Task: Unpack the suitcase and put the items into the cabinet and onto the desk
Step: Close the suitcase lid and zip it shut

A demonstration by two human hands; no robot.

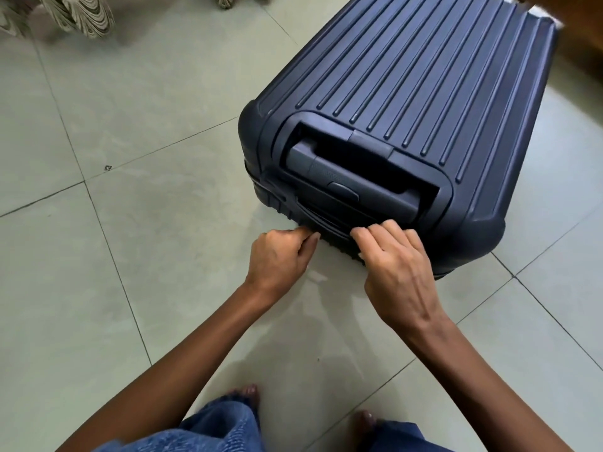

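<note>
Case (424, 86) shut ahead. L hand (280, 252) pinches its seam (253, 179), R hand (391, 265) grips its edge; yanking could snag zip.

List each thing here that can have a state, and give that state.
suitcase: shut, lying flat on the floor.
pull handle: pushed down into its recess.
left hand: grip pinched at the suitcase's seam; what it pinches is too small to tell.
right hand: grip curled on the suitcase's near end, close to the left hand.
</note>
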